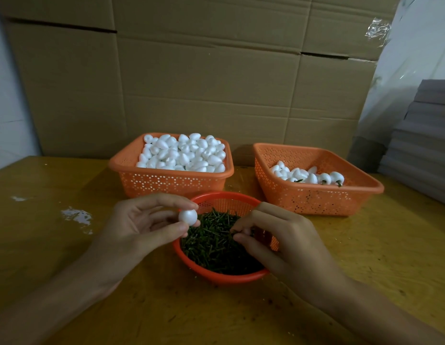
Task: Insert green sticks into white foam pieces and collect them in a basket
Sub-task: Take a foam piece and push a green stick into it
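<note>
Both hands work over a round basket of green sticks on the table: the left hand holds one foam piece between thumb and fingertips above the rim. The right hand has thumb and forefinger pinched together on the sticks, though whether a stick is caught cannot be told. Behind stand a left basket heaped with plain pieces and a right basket holding a few stemmed pieces.

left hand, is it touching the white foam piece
Touching: the head view shows the left hand pinching the foam piece between thumb and fingertips.
</note>
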{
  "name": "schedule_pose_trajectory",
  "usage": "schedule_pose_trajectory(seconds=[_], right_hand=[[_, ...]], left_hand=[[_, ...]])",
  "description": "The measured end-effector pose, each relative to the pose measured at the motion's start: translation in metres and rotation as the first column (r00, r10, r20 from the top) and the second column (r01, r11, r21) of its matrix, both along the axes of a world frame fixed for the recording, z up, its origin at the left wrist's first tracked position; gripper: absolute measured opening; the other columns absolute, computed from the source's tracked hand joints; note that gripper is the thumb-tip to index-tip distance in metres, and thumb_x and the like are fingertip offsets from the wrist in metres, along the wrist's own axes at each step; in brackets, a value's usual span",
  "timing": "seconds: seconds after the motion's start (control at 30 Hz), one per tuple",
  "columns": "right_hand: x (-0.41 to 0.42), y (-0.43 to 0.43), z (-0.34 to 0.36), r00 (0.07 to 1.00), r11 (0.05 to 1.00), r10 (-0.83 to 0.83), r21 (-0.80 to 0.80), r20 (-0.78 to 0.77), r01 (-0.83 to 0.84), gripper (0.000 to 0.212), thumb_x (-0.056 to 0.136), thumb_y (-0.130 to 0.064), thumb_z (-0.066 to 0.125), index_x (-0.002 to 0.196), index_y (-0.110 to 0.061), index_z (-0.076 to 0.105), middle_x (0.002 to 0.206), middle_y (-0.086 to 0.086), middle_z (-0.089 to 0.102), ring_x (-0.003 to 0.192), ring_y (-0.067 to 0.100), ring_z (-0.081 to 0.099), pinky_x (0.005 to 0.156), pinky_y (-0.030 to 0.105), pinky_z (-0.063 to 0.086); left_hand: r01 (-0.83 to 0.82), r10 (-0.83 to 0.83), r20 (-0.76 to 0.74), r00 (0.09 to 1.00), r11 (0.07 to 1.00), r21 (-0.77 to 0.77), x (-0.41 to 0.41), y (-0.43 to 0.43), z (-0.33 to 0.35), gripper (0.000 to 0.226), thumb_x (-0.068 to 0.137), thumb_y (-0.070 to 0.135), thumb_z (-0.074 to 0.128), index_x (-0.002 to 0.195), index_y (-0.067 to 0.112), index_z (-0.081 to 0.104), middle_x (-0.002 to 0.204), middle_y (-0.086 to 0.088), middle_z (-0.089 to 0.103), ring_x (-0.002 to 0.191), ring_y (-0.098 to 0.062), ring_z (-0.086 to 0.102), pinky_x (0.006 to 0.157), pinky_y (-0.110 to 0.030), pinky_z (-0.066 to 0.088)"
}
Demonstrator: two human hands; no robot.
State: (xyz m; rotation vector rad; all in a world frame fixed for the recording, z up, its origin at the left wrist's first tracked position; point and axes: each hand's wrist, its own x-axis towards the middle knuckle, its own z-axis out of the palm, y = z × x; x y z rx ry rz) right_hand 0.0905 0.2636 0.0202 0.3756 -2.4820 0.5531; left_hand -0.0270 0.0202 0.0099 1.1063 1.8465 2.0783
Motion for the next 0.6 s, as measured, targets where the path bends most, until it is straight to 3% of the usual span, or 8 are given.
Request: schedule_pose_trajectory(seconds=[0.2,0.37,0.5,0.6], right_hand=[[0.0004,0.001,-0.0008,1.0,1.0,-0.007,0.004,0.0,0.007,0.008,0.1,-0.03,0.07,0.107,-0.027,0.075,0.097,-0.016,0.062,0.091,0.006,0.063,0.073,0.031,0.053],[0.0,0.0009,-0.0009,1.0,1.0,-0.001,0.006,-0.006,0.001,0.009,0.1,-0.032,0.069,0.107,-0.028,0.075,0.098,-0.017,0.062,0.091,0.007,0.064,0.073,0.031,0.053],[0.001,0.0003,-0.0009,0.999,1.0,-0.016,-0.004,-0.039,0.016,0.012,0.1,-0.035,0.068,0.106,-0.029,0.076,0.101,-0.016,0.06,0.09,0.004,0.061,0.074,0.028,0.053],[0.0011,0.0,-0.0003,0.998,0.999,-0.017,0.034,-0.057,0.019,0.01,0.1,-0.032,0.069,0.106,-0.027,0.076,0.095,-0.017,0.058,0.088,0.004,0.057,0.073,0.029,0.051]], left_hand=[[-0.025,0.025,-0.031,0.999,1.0,-0.007,0.0009,0.0001,-0.0011,0.028,0.075,0.009,0.091,0.1,0.019,0.082,0.119,-0.009,0.075,0.111,-0.03,0.075,0.095,-0.031,0.06],[-0.024,0.024,-0.006,1.0,1.0,-0.006,0.0053,0.0011,0.002,0.04,0.069,0.018,0.093,0.106,0.022,0.079,0.115,-0.01,0.077,0.108,-0.029,0.076,0.09,-0.028,0.061],[-0.03,0.029,-0.054,0.998,0.999,-0.017,0.0065,0.0013,0.0018,0.039,0.068,0.012,0.096,0.103,0.022,0.081,0.113,-0.008,0.077,0.108,-0.027,0.076,0.09,-0.028,0.061],[-0.037,0.035,-0.102,0.994,0.999,-0.019,0.0065,0.0015,0.0018,0.031,0.068,0.005,0.085,0.096,0.018,0.083,0.112,-0.007,0.074,0.107,-0.024,0.074,0.084,-0.024,0.06]])
